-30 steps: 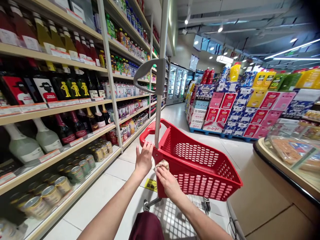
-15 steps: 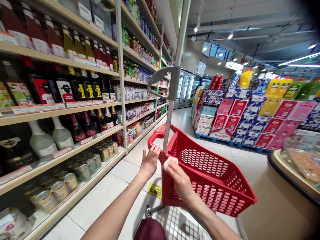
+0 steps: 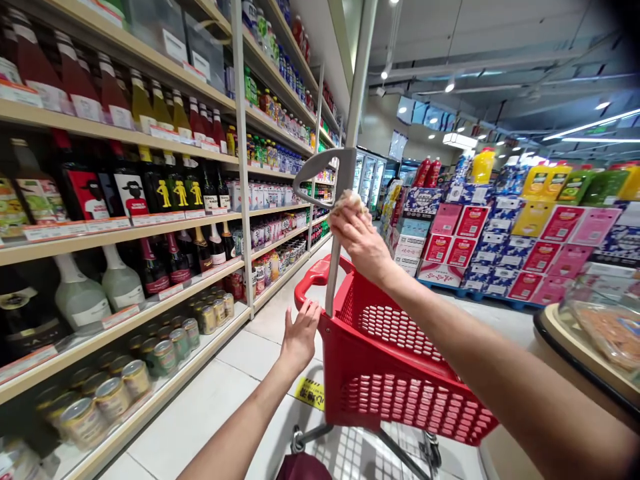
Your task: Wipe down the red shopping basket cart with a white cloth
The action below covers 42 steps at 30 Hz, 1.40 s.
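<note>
bare left hand [image 3: 300, 339] and right hand [image 3: 363, 237], bare forearms [image 3: 245, 417], plain dark maroon clothing [image 3: 304, 468], rounded in outline

The right hand [image 3: 363, 240] holds a crumpled, pale cloth [image 3: 350, 199] up by the gray loop [image 3: 345, 167] on a tall metal pole [image 3: 361, 80]. The left hand [image 3: 300, 339] lies on the edge of a red shopping cart [image 3: 353, 353], near the bottom of the pole. Bottles [image 3: 81, 297] and cans [image 3: 113, 400] stand on the shelves [image 3: 125, 234] at left. At right, big yellow bottles [image 3: 555, 180] sit on stacks of bright boxes [image 3: 465, 240]. A yellow sign [image 3: 311, 392] is on the floor [image 3: 220, 393].
</note>
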{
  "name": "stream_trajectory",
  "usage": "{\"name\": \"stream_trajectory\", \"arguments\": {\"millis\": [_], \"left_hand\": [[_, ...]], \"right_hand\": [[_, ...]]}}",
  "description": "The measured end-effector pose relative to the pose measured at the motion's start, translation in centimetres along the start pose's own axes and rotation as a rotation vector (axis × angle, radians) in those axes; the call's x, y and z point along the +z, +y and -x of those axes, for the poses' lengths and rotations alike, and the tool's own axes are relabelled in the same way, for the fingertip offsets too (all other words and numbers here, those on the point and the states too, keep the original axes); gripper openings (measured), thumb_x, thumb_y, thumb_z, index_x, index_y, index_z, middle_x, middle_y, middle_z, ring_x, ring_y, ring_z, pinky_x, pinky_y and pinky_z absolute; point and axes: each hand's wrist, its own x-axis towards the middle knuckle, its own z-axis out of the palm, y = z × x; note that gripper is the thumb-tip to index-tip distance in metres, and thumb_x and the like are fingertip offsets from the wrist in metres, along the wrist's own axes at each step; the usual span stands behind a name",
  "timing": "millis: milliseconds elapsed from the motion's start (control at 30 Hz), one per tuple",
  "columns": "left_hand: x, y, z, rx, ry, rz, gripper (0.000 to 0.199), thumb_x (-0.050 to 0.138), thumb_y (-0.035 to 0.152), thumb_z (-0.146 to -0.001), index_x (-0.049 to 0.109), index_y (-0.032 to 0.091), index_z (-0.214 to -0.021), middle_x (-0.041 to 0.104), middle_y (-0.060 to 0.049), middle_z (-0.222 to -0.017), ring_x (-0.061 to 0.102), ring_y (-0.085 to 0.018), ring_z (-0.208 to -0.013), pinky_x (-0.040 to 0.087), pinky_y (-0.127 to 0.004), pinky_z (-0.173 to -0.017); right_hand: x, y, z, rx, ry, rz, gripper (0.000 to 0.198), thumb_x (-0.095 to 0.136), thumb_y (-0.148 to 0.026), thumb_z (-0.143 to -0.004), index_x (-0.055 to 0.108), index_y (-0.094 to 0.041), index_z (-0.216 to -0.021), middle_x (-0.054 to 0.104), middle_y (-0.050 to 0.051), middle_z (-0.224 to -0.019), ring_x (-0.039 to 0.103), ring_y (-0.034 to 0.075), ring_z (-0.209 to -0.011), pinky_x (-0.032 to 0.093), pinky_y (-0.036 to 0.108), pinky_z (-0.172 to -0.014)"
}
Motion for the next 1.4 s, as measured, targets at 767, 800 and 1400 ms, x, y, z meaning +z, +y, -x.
{"name": "stream_trajectory", "arguments": {"millis": [767,800,1400], "left_hand": [[0.1,0.5,0.4,-0.008,-0.024,-0.002,0.068,0.035,0.000,-0.068,0.031,0.017,-0.133,0.036,-0.008,-0.138,0.023,-0.021,-0.131,0.013,-0.053,-0.105],[0.1,0.5,0.4,-0.005,-0.017,-0.005,0.068,0.035,0.000,-0.067,0.030,0.017,-0.133,0.037,-0.009,-0.138,0.023,-0.021,-0.131,0.013,-0.053,-0.105],[0.4,1.2,0.2,0.000,0.032,0.007,0.070,0.037,0.002,-0.065,0.028,0.015,-0.133,0.037,-0.011,-0.137,0.023,-0.024,-0.131,0.010,-0.055,-0.105]], "right_hand": [[1.3,-2.1,3.3,-0.048,-0.101,-0.084,0.044,0.031,-0.007,-0.086,0.041,-0.013,-0.128,0.043,0.009,-0.132,0.021,0.021,-0.131,0.020,0.045,-0.109],[1.2,-1.7,2.9,-0.015,-0.075,-0.070,0.044,0.030,-0.006,-0.086,0.041,-0.013,-0.128,0.041,0.008,-0.134,0.018,0.021,-0.132,0.019,0.045,-0.109],[5.1,-9.1,12.1,0.465,-0.021,-0.313,0.044,0.030,-0.008,-0.086,0.042,-0.016,-0.128,0.048,0.012,-0.128,0.031,0.019,-0.127,0.035,0.044,-0.102]]}}
